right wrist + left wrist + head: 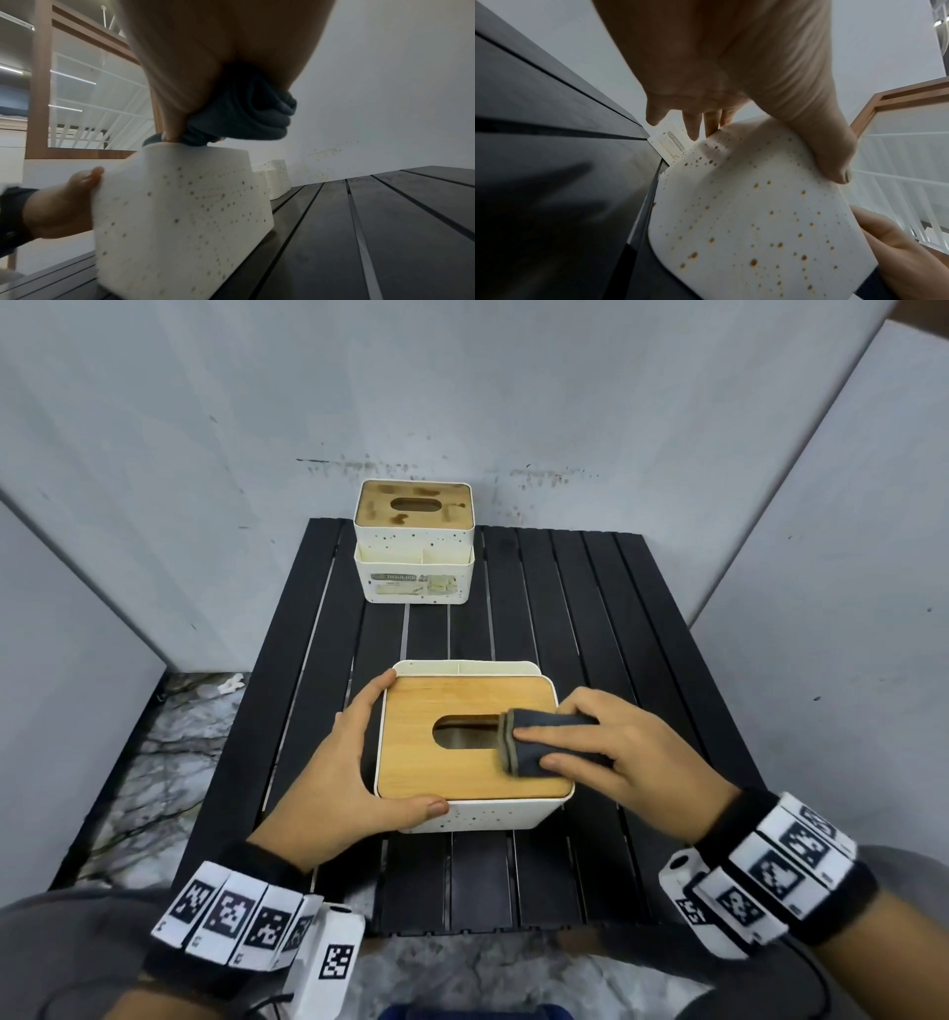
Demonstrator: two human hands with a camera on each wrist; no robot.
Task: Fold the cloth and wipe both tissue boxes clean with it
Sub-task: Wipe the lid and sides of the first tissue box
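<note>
A white speckled tissue box [462, 814] with a clean wooden lid [426, 773] stands near the table's front. My left hand [354, 762] grips its left side, thumb on the front wall [757, 213] and fingers round the far corner. My right hand [606, 747] holds a folded dark grey cloth [534, 742] pressed on the lid's right half, beside the slot. From the right wrist, the cloth [246, 115] bunches under my palm on the box [180, 213]. A second tissue box [414, 541], its wooden lid stained brown, stands at the table's far edge.
The black slatted table [590, 618] is bare to the right of both boxes. Grey panels [154, 505] wall in the back and both sides. A marbled floor [169, 762] shows past the table's left edge.
</note>
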